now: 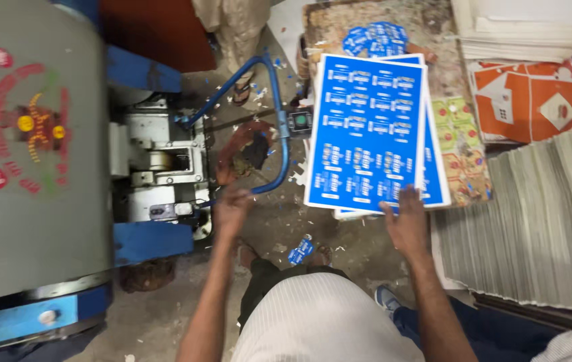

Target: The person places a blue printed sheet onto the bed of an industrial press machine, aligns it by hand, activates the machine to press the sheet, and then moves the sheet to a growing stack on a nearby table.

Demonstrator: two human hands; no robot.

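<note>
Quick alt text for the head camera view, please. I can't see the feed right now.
The right hand rests on the near edge of a stack of blue printed sheets, while the left hand grips a blue metal bar on a grey and blue machine.

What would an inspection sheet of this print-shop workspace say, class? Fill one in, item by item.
Surface: concrete floor, littered with paper scraps.
Job's things: blue printed sheets stacked at a tilt; grey and blue machine with a blue tube guard.
Clutter: orange printed sheets, big paper stack, blue cut-outs.
Hands: left hand at the guard; right hand on the blue sheets' lower edge.
Cables: nothing seen.
Surroundings: another person's sandalled foot beyond the machine.
</note>
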